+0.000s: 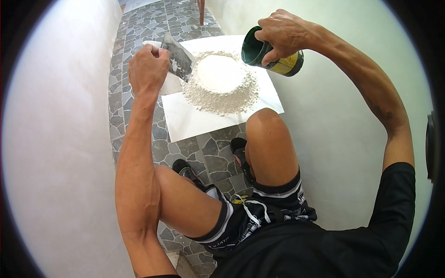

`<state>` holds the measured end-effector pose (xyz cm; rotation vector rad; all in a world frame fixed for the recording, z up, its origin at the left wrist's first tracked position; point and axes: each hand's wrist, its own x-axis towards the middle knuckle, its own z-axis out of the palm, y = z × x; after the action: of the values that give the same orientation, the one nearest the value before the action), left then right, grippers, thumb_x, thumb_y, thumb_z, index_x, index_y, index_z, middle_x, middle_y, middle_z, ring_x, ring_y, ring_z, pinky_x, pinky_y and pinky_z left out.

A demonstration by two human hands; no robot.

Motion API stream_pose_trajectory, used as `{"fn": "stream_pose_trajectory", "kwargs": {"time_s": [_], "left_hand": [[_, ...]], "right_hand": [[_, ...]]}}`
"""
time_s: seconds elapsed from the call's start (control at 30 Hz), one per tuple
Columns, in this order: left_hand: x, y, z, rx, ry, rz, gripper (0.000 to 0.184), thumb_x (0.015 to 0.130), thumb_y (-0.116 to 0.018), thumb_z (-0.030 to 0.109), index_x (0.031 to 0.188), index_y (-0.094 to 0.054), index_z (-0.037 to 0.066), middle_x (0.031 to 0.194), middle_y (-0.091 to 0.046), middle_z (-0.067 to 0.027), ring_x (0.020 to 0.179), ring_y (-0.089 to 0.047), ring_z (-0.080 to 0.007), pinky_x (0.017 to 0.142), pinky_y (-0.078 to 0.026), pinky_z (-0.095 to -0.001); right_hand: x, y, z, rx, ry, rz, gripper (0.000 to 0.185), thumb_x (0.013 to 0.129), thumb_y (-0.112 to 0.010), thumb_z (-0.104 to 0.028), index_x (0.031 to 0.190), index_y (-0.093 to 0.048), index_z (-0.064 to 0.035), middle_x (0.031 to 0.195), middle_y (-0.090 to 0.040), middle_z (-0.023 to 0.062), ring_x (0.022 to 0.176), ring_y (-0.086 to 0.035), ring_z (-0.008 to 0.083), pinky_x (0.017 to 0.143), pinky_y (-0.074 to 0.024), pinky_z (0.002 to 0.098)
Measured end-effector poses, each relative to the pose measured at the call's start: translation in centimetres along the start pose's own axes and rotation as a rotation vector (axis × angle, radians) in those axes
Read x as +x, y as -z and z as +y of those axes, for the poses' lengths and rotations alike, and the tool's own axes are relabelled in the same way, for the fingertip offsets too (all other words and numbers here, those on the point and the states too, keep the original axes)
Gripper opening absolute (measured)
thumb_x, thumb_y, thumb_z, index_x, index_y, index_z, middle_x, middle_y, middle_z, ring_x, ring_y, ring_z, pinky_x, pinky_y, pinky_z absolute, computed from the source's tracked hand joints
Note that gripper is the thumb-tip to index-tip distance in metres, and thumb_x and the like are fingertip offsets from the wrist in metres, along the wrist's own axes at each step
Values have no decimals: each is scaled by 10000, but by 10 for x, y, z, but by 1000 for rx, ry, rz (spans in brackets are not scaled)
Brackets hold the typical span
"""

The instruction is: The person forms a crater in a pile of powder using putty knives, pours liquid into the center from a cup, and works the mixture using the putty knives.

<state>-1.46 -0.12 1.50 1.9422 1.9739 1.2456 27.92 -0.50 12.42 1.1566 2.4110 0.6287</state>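
My left hand [148, 69] is closed around a scraper whose broad grey metal blade [178, 58] has white smears on it. Its handle is mostly hidden by my fingers. My right hand [283, 34] grips a dark green can [293, 62] with a yellow label, tipped sideways with its mouth to the left. Between the two hands lies a ring of crumbly white powder [221, 103] on a white board [178, 126]. The smooth pale middle [218, 73] of the ring looks like liquid. No stream from the can is visible.
The board rests low in front of my knees, above a floor of grey stone-pattern tiles [160, 146]. Pale walls [60, 139] stand close on both sides. A brown post or leg [201, 13] is beyond the board. My shoes [185, 170] are near its front edge.
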Motion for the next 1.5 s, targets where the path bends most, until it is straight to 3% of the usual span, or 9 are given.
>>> {"fn": "stream_pose_trajectory", "kwargs": {"time_s": [1.5], "left_hand": [[1, -1, -2, 7, 11, 12, 260, 827, -636, 261, 884, -740, 29, 880, -734, -173, 850, -709, -351, 809, -538, -429]], "right_hand": [[17, 13, -8, 1, 13, -52, 552, 710, -810, -584, 860, -759, -55, 772, -684, 136, 693, -699, 226, 704, -579, 319]]}}
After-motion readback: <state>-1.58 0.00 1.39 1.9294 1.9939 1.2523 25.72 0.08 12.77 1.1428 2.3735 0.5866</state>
